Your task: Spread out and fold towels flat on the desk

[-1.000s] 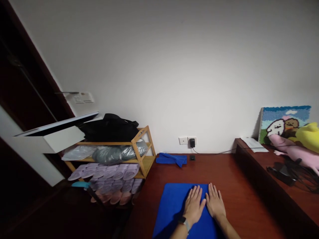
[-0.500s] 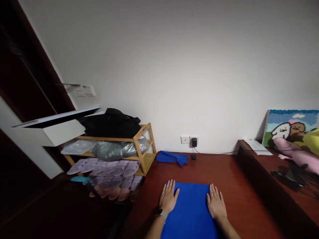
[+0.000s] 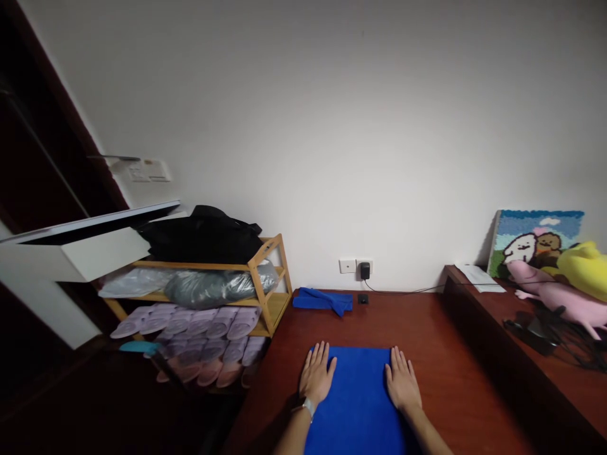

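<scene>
Head view: blue cloth [image 3: 355, 399] is touched, unpinched, by flat left hand [image 3: 317, 380] and right hand [image 3: 403, 382]. Between, it may be wrinkled by inward sliding.

flat cloth [image 3: 355, 398]: plain blue | desk [image 3: 455, 373]: red-brown | upper slippers [image 3: 219, 323]: lilac | bottom slippers [image 3: 208, 373]: pinkish, perhaps (dim)

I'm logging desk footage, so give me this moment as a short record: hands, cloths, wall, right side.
Left hand: flat on the left edge of the spread blue cloth
Right hand: flat at its right edge
Left wrist: watch
Farther back: smaller blue cloth, bunched, on the desk
Wall: black plug adapter in a socket
Right side: pink toy, yellow toy
</scene>
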`<state>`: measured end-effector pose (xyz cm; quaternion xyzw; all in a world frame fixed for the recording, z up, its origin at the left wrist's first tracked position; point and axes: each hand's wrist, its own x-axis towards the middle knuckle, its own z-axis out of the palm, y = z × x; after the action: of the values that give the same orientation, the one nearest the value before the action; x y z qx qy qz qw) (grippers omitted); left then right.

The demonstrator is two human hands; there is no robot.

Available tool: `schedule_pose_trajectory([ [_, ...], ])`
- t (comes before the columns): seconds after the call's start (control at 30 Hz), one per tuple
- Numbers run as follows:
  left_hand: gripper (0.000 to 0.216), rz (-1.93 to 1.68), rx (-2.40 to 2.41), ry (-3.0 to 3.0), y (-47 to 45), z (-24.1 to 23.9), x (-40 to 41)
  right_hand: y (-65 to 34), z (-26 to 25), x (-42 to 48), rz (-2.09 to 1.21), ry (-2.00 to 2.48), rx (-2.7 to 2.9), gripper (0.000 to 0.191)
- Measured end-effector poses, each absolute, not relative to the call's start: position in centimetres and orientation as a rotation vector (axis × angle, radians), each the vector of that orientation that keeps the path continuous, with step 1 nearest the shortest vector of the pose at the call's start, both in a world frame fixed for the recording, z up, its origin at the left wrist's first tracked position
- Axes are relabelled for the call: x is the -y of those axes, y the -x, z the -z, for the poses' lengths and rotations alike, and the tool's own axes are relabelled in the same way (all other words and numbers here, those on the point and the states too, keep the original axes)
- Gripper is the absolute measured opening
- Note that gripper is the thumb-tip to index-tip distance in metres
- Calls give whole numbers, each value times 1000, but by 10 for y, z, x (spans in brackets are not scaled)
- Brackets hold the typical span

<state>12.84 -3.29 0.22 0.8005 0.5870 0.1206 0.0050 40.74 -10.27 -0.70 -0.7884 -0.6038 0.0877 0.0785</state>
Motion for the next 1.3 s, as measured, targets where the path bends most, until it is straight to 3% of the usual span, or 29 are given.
schedule_pose_trajectory([
  [0.37, 71, -263, -2065, -2372, -101, -21, 27, -407, 3, 102, -273, 2357, 1797, 69],
  [0.5, 64, -450, -1684, -2655, -168, -34, 49, -407, 2, 103, -276, 2342, 1806, 69],
  [0.63, 62, -414, -1145, -2756, -262, -20, 80, -412, 2, 107, -271, 2326, 1899, 66],
  [0.77, 62, -371, -1217, -2636, -296, 1, 90, -415, 5, 108, -257, 2305, 1955, 66],
  [1.1, 67, -302, -1742, -2525, -133, -2, 37, -410, 15, 102, -241, 2332, 1814, 68],
  [1.3, 71, -359, -1888, -2434, -100, 1, 34, -410, 12, 101, -237, 2380, 1842, 69],
])
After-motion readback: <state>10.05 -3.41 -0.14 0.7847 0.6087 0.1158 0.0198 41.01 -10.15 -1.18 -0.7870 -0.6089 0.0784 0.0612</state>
